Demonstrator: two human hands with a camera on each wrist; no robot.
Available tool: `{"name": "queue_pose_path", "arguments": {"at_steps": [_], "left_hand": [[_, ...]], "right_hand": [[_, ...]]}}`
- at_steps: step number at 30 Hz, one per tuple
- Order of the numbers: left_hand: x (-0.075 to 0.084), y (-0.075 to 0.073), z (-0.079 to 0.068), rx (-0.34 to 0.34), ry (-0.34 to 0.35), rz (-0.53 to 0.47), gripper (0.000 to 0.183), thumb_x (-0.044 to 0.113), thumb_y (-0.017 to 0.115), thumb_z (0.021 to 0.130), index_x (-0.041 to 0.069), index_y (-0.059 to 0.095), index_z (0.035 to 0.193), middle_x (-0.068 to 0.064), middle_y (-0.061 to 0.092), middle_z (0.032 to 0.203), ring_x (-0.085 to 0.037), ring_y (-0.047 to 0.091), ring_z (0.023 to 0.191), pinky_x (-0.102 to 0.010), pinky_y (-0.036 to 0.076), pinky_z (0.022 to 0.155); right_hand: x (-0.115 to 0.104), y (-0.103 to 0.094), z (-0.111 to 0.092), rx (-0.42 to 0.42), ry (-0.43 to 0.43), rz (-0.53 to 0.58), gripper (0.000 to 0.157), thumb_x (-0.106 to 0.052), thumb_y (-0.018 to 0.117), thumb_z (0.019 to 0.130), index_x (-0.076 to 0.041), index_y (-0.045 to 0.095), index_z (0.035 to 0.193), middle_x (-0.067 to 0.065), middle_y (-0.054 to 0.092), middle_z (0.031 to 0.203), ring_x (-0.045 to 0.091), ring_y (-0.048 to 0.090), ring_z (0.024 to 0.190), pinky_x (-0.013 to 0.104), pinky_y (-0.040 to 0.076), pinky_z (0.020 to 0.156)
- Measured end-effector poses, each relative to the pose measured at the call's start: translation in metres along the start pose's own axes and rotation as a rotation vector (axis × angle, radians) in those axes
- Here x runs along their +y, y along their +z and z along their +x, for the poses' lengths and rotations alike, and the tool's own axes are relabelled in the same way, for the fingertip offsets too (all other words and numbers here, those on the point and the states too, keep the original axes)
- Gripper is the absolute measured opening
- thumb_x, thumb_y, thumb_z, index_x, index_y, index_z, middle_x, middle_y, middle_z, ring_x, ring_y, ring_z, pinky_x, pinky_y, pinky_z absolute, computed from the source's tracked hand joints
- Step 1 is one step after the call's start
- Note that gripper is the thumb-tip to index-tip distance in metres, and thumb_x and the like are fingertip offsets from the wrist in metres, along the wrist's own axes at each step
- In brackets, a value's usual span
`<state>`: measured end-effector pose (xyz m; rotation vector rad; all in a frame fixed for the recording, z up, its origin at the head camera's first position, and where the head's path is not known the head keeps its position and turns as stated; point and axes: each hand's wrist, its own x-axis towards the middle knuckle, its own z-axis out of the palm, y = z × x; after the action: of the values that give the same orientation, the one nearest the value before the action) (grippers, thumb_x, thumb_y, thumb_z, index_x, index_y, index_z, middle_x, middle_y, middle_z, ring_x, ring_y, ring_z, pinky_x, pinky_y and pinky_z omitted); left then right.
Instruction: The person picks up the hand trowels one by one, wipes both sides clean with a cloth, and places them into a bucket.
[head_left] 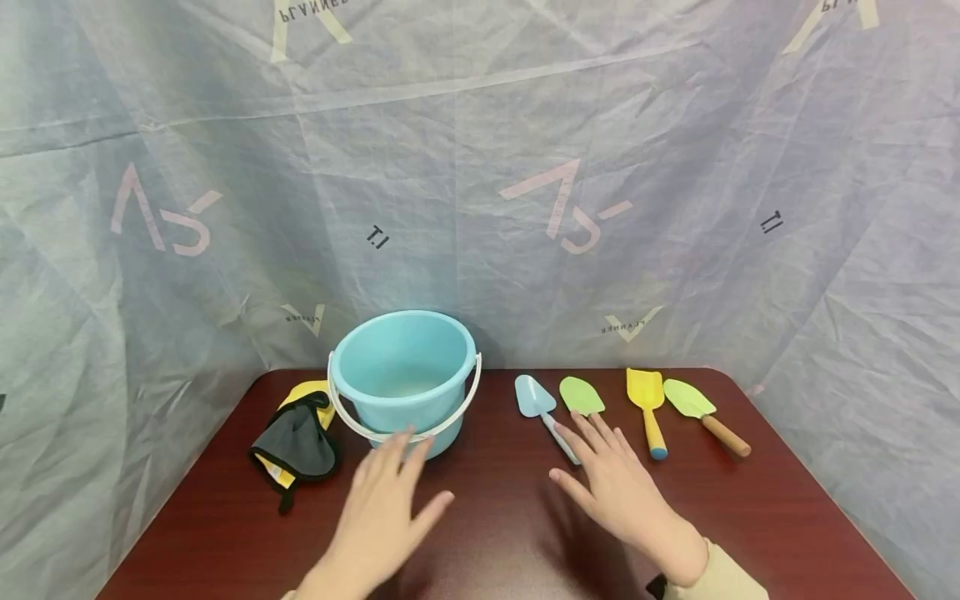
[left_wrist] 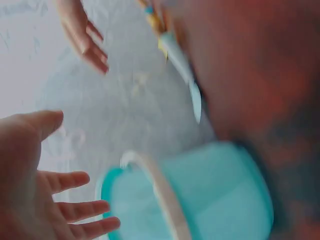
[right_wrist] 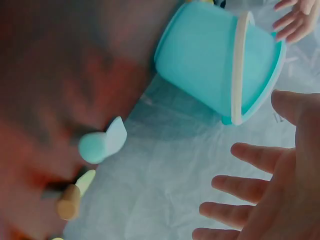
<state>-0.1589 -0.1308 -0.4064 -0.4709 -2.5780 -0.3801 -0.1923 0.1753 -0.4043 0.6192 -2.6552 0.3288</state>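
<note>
1. The left hand (head_left: 382,508), fingers spread and holding nothing, hovers at lower centre, apparently just short of the blue bucket (head_left: 405,379).
2. The right hand (head_left: 618,483), likewise spread and empty, lies right of centre beside the blue trowel (head_left: 542,408).

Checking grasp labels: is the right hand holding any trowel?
No, the right hand hovers flat and open, gripping no trowel.

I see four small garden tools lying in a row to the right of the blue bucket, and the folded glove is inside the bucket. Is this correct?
Not quite. The four garden tools do lie in a row right of the blue bucket, but the folded glove is not inside it. The head view shows it lying on the table, left of the bucket.
</note>
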Motion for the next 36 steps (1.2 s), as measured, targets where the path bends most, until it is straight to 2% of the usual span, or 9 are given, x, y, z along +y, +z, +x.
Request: {"name": "queue_pose_path", "arguments": {"at_steps": [3, 6, 8, 11, 15, 19, 23, 30, 36], "left_hand": [[-0.021, -0.013, 0.007, 0.152, -0.015, 0.007, 0.052, 0.04, 0.066, 0.082, 0.007, 0.057, 0.122, -0.015, 0.053, 0.124, -0.033, 0.048, 0.115, -0.052, 0.04, 0.09], [-0.046, -0.023, 0.015, 0.253, -0.041, 0.016, 0.042, 0.024, 0.067, 0.079, 0.003, 0.057, 0.114, -0.017, 0.053, 0.118, -0.036, 0.048, 0.107, -0.053, 0.04, 0.082], [-0.063, -0.027, 0.021, 0.286, -0.064, 0.03, 0.042, 0.016, 0.064, 0.077, 0.001, 0.056, 0.114, -0.02, 0.051, 0.12, -0.039, 0.046, 0.107, -0.055, 0.039, 0.079], [-0.09, -0.029, 0.03, 0.291, -0.113, 0.036, 0.049, 0.011, 0.061, 0.074, -0.002, 0.051, 0.121, -0.024, 0.046, 0.128, -0.043, 0.042, 0.113, -0.059, 0.036, 0.08], [-0.131, -0.022, 0.04, 0.203, -0.216, 0.012, 0.06, 0.013, 0.062, 0.077, -0.003, 0.043, 0.131, -0.028, 0.035, 0.138, -0.048, 0.032, 0.123, -0.065, 0.029, 0.086], [-0.17, -0.009, 0.048, 0.034, -0.328, -0.04, 0.071, 0.021, 0.064, 0.081, -0.004, 0.032, 0.139, -0.033, 0.023, 0.144, -0.053, 0.02, 0.129, -0.071, 0.022, 0.09], [-0.198, 0.007, 0.054, -0.119, -0.399, -0.083, 0.082, 0.029, 0.067, 0.081, -0.003, 0.025, 0.144, -0.035, 0.014, 0.147, -0.057, 0.011, 0.132, -0.074, 0.016, 0.093], [-0.223, 0.035, 0.058, -0.309, -0.494, -0.106, 0.103, 0.057, 0.066, 0.077, 0.0, 0.019, 0.148, -0.036, 0.006, 0.148, -0.06, 0.007, 0.132, -0.078, 0.015, 0.091], [-0.23, 0.047, 0.056, -0.383, -0.561, -0.08, 0.105, 0.051, 0.072, 0.073, 0.004, 0.017, 0.148, -0.039, 0.008, 0.144, -0.063, 0.016, 0.125, -0.078, 0.023, 0.086]], "right_hand": [[0.006, 0.0, 0.018, -0.011, -0.013, 0.015, 0.06, -0.047, 0.06, 0.088, -0.013, 0.05, 0.137, 0.017, 0.042, 0.144, 0.042, 0.038, 0.132, 0.057, 0.032, 0.104], [0.012, 0.001, 0.035, -0.013, -0.029, 0.024, 0.061, -0.043, 0.062, 0.088, -0.008, 0.05, 0.136, 0.02, 0.045, 0.141, 0.042, 0.041, 0.129, 0.054, 0.035, 0.103], [0.016, 0.003, 0.045, -0.014, -0.027, 0.029, 0.061, -0.041, 0.063, 0.087, -0.006, 0.05, 0.136, 0.021, 0.047, 0.138, 0.04, 0.044, 0.127, 0.052, 0.037, 0.102], [0.02, 0.007, 0.06, -0.039, -0.006, 0.039, 0.061, -0.04, 0.063, 0.087, -0.005, 0.049, 0.135, 0.021, 0.05, 0.134, 0.038, 0.047, 0.125, 0.051, 0.041, 0.099], [0.025, 0.018, 0.077, -0.127, 0.046, 0.06, 0.062, -0.039, 0.062, 0.088, -0.002, 0.048, 0.135, 0.02, 0.052, 0.132, 0.035, 0.05, 0.121, 0.05, 0.045, 0.094], [0.031, 0.034, 0.088, -0.211, 0.102, 0.085, 0.061, -0.035, 0.063, 0.088, 0.003, 0.048, 0.133, 0.02, 0.057, 0.126, 0.032, 0.057, 0.112, 0.047, 0.049, 0.086], [0.038, 0.052, 0.092, -0.266, 0.147, 0.087, 0.06, -0.033, 0.067, 0.085, 0.006, 0.051, 0.128, 0.019, 0.062, 0.112, 0.027, 0.062, 0.094, 0.042, 0.051, 0.076], [0.046, 0.071, 0.094, -0.343, 0.188, 0.046, 0.054, -0.032, 0.07, 0.083, 0.008, 0.056, 0.116, 0.012, 0.062, 0.089, 0.021, 0.058, 0.076, 0.039, 0.05, 0.071], [0.047, 0.078, 0.094, -0.398, 0.251, 0.025, 0.036, -0.031, 0.071, 0.081, 0.0, 0.058, 0.093, 0.006, 0.053, 0.072, 0.018, 0.051, 0.063, 0.036, 0.046, 0.059]]}}
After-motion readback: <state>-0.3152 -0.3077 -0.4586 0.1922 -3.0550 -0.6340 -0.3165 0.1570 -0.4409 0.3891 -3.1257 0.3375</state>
